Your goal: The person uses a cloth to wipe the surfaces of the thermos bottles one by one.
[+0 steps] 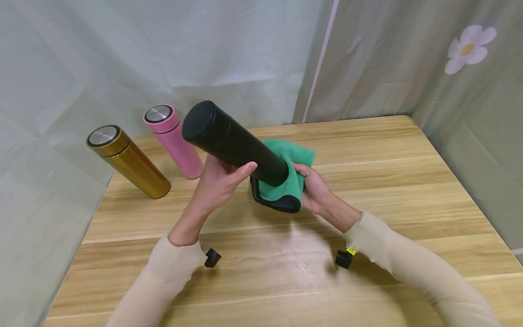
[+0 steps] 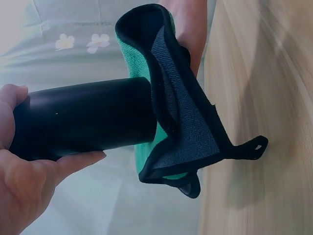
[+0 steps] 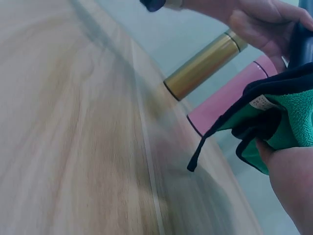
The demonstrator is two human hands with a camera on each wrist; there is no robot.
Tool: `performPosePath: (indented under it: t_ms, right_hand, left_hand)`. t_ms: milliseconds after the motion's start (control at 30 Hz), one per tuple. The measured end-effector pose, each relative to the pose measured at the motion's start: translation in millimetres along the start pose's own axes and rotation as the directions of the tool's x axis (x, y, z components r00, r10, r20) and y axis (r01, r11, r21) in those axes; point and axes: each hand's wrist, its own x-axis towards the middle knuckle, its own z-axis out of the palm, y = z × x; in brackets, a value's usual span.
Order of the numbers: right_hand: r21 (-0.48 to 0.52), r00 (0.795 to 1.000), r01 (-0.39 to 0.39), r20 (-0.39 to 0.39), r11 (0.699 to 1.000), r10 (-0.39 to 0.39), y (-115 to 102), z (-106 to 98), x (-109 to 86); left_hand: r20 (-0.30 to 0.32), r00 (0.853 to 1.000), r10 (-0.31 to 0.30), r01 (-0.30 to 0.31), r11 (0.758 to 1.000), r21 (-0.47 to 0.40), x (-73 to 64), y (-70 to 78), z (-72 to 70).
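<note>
Tilted above the table, a black thermos bottle is gripped around its side by my left hand. In the left wrist view the thumb and fingers lie along opposite sides of the black bottle. My right hand holds a green cleaning cloth with dark edging against the lower end of the bottle. A hanging loop and a small white label show on the cloth in the right wrist view. The cloth hides some of the right fingers.
A gold thermos bottle and a pink thermos bottle stand at the table's left, both with silver-topped lids. The wooden table meets a pale curtain behind it. A small black device sits at each wrist.
</note>
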Motion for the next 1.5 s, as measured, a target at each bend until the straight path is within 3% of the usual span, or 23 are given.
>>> performPosePath:
  t_ms: [300, 700, 833, 1167, 1500]
  right_hand:
    - [0.042, 1.000, 0.005, 0.018, 0.999, -0.006, 3.4, 2.8, -3.8]
    - [0.042, 0.995, -0.062, 0.083, 0.997, 0.058, 13.3, 6.7, -10.3]
    - [0.030, 0.991, -0.096, 0.091, 0.995, 0.093, 17.2, 5.8, -12.3]
    - [0.003, 0.992, -0.073, 0.108, 0.997, 0.072, 23.6, 2.5, -23.9]
    - [-0.056, 0.995, -0.083, 0.056, 0.995, 0.086, 20.4, -1.0, -34.6]
  left_hand:
    - [-0.028, 1.000, 0.010, -0.011, 1.000, -0.011, 0.8, 2.5, 1.1]
    - [-0.065, 0.997, 0.049, -0.050, 0.999, -0.016, 5.2, 4.7, -0.7]
    - [-0.073, 0.997, 0.034, -0.036, 0.999, -0.026, 4.9, 4.3, -0.7]
    - [-0.075, 0.997, 0.019, -0.020, 1.000, -0.022, 6.4, 2.0, -1.8]
    - [-0.082, 0.997, -0.004, 0.006, 1.000, 0.014, 7.9, -0.7, -3.9]
